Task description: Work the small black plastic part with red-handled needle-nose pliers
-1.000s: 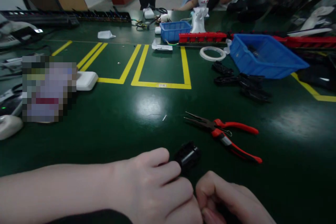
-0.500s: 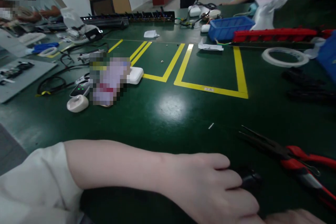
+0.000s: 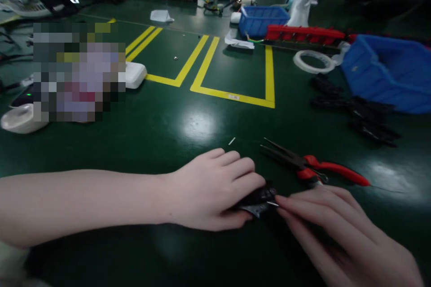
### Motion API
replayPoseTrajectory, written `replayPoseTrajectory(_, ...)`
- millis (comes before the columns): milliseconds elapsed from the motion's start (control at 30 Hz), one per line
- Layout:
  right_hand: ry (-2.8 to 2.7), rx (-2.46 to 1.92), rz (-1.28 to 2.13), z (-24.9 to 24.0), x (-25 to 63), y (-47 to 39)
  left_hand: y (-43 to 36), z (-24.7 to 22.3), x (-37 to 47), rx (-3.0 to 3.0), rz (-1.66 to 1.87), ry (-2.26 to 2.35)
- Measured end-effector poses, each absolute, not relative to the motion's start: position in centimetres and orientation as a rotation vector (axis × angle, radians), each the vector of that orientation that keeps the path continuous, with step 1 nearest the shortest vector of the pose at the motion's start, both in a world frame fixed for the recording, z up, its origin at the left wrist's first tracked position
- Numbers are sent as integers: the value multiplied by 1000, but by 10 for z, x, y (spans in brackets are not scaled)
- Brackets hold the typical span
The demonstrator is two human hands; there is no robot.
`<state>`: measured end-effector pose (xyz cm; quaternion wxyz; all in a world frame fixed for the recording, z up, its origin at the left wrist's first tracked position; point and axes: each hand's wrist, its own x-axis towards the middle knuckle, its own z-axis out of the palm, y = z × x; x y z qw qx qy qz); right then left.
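My left hand (image 3: 218,193) is closed around a small black plastic part (image 3: 257,204), pressed low over the green table; most of the part is hidden under my fingers. Between thumb and fingertips, my right hand (image 3: 333,228) pinches a thin silvery metal pin (image 3: 273,204). The pin points left against the right side of the black part; whether it is inside it I cannot tell. Just beyond my right hand lie long-nose pliers (image 3: 303,163) with red handles, their jaws slightly apart. A small white strip (image 3: 232,141) lies on the table beyond my left hand.
Black plastic pieces (image 3: 357,107) lie at the right beside a large blue bin (image 3: 387,74) and a tape roll (image 3: 314,61). A smaller blue bin (image 3: 262,20) and red strip (image 3: 303,33) stand farther back. At the left are a pixelated phone (image 3: 87,83) and white box (image 3: 135,75).
My view has turned right and down. My right hand has come fully into sight with the metal pin at the black part, which shows more clearly in my left hand.
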<state>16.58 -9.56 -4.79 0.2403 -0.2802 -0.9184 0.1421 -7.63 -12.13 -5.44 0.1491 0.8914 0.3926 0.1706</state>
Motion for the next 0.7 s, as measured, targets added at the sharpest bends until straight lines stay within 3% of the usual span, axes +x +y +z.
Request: replayPoseTrajectory(700, -2427, -849, 336, -52, 163, -85, -110, -54, -81, 2354, 501, 988)
